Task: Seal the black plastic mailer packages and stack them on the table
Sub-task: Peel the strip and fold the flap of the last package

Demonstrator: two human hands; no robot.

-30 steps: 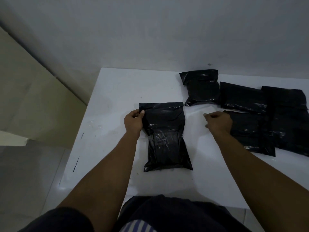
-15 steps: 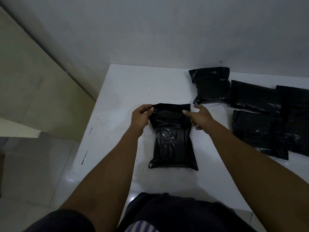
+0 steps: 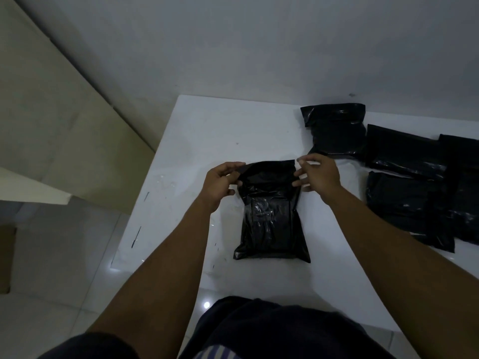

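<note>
Pinching mailer (image 3: 270, 216) flap's corners, left hand (image 3: 219, 183) and right hand (image 3: 320, 174) fingers clamped, bare table (image 3: 207, 136) beyond

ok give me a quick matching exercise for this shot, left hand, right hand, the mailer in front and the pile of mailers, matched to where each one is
Things:
1. left hand
2. right hand
3. front mailer
4. other mailers

Places:
A. lying on the table between the two forearms, top flap lifted
B. spread over the table's right side, some overlapping
C. pinching the flap's left corner
D. at the flap's right corner, fingers spread

Pairs: 1-C, 2-D, 3-A, 4-B
</note>
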